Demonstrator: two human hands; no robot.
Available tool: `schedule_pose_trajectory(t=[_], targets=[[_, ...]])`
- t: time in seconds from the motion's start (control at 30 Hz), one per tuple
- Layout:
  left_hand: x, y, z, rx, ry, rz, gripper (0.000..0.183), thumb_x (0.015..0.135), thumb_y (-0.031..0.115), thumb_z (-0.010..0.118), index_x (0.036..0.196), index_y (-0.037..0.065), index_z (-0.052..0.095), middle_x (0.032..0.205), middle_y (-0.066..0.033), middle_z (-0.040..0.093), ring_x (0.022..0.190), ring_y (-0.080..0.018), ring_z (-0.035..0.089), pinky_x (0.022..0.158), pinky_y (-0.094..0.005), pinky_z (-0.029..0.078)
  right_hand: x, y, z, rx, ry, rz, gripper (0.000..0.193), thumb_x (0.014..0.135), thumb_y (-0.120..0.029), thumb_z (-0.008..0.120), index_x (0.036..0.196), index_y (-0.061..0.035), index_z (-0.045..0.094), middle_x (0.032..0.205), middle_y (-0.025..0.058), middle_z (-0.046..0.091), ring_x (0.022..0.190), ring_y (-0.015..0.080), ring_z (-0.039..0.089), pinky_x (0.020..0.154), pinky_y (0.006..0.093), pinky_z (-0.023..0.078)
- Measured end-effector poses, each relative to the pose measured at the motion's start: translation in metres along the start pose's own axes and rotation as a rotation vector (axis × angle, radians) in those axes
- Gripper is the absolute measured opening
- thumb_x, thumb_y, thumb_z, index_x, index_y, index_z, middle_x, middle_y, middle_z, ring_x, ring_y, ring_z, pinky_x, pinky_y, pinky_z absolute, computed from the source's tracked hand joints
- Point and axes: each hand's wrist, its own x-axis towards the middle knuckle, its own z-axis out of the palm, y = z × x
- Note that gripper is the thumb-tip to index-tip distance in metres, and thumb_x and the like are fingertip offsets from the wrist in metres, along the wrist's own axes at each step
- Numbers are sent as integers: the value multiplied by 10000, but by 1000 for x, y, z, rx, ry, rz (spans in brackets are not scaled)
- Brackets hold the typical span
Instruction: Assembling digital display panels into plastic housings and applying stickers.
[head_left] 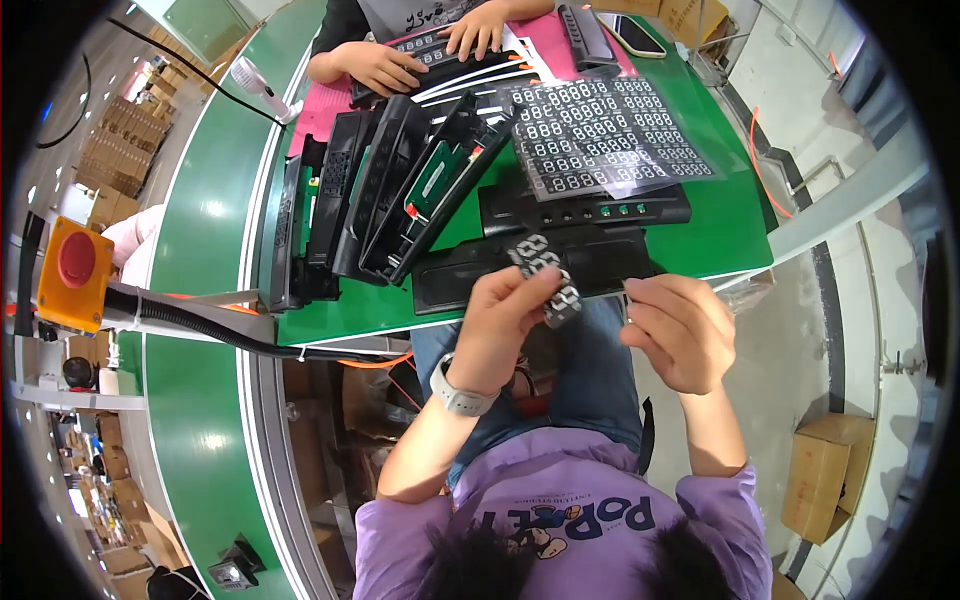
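My left hand [504, 318] grips a small dark strip printed with white segment digits [562, 301], thumb on top; a pale watch circles that wrist. Across from it, my right hand [686, 330] is closed in a pinch, its fingertips pressed together around something too small to make out. Both hands hover at the table's near edge. Just beyond them lies a long black plastic housing [450, 276], and behind that another black housing with a row of small buttons [583, 213]. A clear sheet covered in segment-digit stickers [610, 135] rests farther back.
Several black housings lean together at the left, one open housing showing a green circuit board [435, 180]. Opposite me, a person's hands [378, 69] rest on another housing over a pink mat [322, 99]. A phone [632, 35] lies far right; an orange box with a red button [76, 259] stands left.
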Motion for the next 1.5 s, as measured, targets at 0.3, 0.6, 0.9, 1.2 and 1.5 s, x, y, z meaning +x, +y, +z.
schedule_pose_trajectory(t=[0.3,0.6,0.9,1.2,1.5], targets=[[-52,-24,-4,-115,72,83,353,974,333,506,1016,-16,540,896,-108,532,772,-185,517,710,-317,426,-16,-35,-1,292,-47,41,466,603,-271,905,945,-70,661,860,40,599,592,184,593,454,262,432],[-58,-20,-12,-103,154,245,498,921,286,630,1293,19,435,1105,-139,602,914,-184,597,818,-318,478,-14,-42,44,571,154,-12,434,683,-245,869,937,-20,600,861,108,603,587,209,621,507,290,546],[-63,-18,0,76,282,399,428,828,-87,632,1217,-37,461,990,-108,608,855,-164,606,777,-278,499,-19,-46,29,510,-421,15,341,694,-263,794,947,-75,663,1013,101,611,670,216,620,521,293,487],[-77,-4,-17,741,-10,169,179,702,-30,689,827,-2,564,699,-43,565,594,-131,555,558,-254,445,-6,-47,23,497,-509,563,345,707,-95,751,1021,-16,632,867,105,625,718,291,638,591,372,525],[-73,10,-17,988,-176,101,300,697,-39,684,981,4,596,743,-77,603,554,-209,585,539,-302,481,-6,-46,24,577,-786,505,259,715,-75,720,957,-50,633,792,78,610,709,296,641,574,372,518]])
